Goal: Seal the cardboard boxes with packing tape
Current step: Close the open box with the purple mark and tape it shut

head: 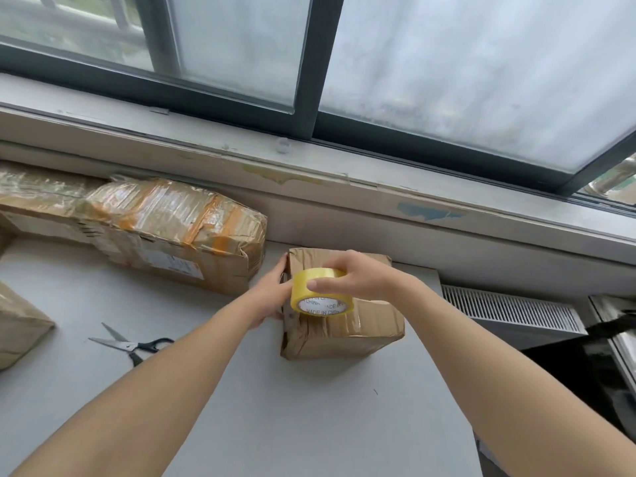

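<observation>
A small brown cardboard box [347, 333], wrinkled and partly taped, stands on the grey table [241, 390] near the wall. My right hand [358, 278] grips a yellowish roll of packing tape [320, 292] from above, holding it over the box's top left edge. My left hand [272, 297] rests against the box's left side, fingers along its far corner; part of the hand is hidden behind the roll.
A large taped box [172, 232] lies at the back left, with another wrapped box [38, 187] behind it. A third box's corner [17, 325] shows at the left edge. Scissors [132, 344] lie open on the table. A radiator grille [509, 313] sits right of the table.
</observation>
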The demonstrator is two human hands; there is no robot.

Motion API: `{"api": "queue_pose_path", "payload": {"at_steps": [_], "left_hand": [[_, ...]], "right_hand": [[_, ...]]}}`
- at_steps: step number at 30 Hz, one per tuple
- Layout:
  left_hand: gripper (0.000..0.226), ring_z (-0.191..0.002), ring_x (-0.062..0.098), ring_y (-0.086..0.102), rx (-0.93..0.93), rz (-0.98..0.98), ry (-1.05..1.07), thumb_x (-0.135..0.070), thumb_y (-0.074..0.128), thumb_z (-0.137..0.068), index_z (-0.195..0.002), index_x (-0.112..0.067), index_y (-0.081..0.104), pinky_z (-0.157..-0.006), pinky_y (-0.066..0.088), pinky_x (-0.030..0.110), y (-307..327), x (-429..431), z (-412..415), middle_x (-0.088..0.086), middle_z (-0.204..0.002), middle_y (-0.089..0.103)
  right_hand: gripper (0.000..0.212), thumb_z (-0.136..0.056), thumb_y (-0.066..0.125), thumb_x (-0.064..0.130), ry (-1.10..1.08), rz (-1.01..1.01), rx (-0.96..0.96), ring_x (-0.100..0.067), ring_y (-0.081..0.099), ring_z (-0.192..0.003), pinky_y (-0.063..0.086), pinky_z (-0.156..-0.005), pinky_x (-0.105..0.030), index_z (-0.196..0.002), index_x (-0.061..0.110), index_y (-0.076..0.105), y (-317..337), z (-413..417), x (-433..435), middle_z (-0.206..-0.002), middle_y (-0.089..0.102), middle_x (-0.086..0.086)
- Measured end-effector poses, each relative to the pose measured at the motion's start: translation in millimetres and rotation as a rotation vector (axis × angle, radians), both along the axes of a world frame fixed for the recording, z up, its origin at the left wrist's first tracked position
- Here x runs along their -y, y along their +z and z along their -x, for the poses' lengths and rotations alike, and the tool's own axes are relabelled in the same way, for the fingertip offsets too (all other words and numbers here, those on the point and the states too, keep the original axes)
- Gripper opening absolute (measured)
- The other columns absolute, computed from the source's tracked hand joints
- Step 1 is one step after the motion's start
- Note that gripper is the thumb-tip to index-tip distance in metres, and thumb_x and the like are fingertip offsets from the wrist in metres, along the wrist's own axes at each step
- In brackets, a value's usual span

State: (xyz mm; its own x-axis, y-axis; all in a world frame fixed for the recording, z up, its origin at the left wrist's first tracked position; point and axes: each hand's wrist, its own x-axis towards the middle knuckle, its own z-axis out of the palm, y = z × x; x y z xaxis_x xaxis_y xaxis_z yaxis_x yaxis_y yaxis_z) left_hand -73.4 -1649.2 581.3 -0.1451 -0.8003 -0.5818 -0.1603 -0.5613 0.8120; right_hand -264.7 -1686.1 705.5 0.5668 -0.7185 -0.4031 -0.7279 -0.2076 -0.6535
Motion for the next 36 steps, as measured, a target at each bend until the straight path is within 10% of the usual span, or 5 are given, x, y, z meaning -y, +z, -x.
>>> {"api": "queue_pose_path", "payload": {"at_steps": [7, 11, 18, 27, 36], "left_hand": [[0.09, -0.128, 0.029, 0.054, -0.053, -0.029, 0.069, -0.069, 0.06, -0.077, -0.156, -0.057, 0.018, -0.09, 0.057, 0.058, 0, -3, 24, -0.009, -0.158, 0.04], [0.084, -0.148, 0.022, 0.037, 0.121, 0.151, -0.006, -0.06, 0.055, -0.091, -0.162, -0.044, 0.014, -0.115, 0.039, 0.043, -4, 4, 27, -0.011, -0.163, 0.032], [0.077, -0.155, 0.015, 0.02, 0.212, 0.183, -0.055, -0.049, 0.044, -0.103, -0.165, -0.028, 0.004, -0.124, 0.019, 0.033, -9, 11, 40, -0.006, -0.169, 0.019], [0.102, -0.152, 0.011, 0.029, 0.23, 0.178, -0.042, -0.072, 0.042, -0.073, -0.164, -0.035, 0.013, -0.127, 0.022, 0.041, -16, 21, 42, -0.011, -0.166, 0.029], [0.059, -0.136, 0.021, 0.047, 0.132, 0.104, 0.031, -0.041, 0.047, -0.107, -0.157, -0.056, 0.02, -0.111, 0.041, 0.051, 11, 13, 59, -0.017, -0.152, 0.048]], "right_hand": [[0.039, -0.091, 0.07, 0.056, -0.012, 0.005, -0.006, -0.012, 0.056, -0.063, 0.042, -0.059, -0.032, -0.091, 0.017, 0.076, -8, 1, 2, -0.071, 0.065, 0.0], [0.052, -0.083, 0.066, 0.07, -0.034, -0.015, -0.067, -0.024, 0.071, -0.084, 0.057, -0.074, -0.045, -0.095, 0.02, 0.076, -4, 13, 7, -0.09, 0.076, -0.007], [0.058, -0.086, 0.058, 0.076, 0.083, 0.109, -0.503, -0.017, 0.061, -0.084, 0.043, -0.063, -0.029, -0.102, 0.021, 0.067, 21, 94, 21, -0.082, 0.062, 0.009], [0.059, -0.086, 0.054, 0.079, 0.01, 0.117, -0.51, -0.015, 0.064, -0.076, 0.052, -0.068, -0.035, -0.082, 0.022, 0.07, 22, 153, 26, -0.08, 0.069, 0.002], [0.067, -0.084, 0.055, 0.08, -0.059, 0.09, -0.573, -0.017, 0.056, -0.065, 0.039, -0.057, -0.033, -0.069, 0.016, 0.065, -39, 197, 8, -0.069, 0.064, -0.001]]}}
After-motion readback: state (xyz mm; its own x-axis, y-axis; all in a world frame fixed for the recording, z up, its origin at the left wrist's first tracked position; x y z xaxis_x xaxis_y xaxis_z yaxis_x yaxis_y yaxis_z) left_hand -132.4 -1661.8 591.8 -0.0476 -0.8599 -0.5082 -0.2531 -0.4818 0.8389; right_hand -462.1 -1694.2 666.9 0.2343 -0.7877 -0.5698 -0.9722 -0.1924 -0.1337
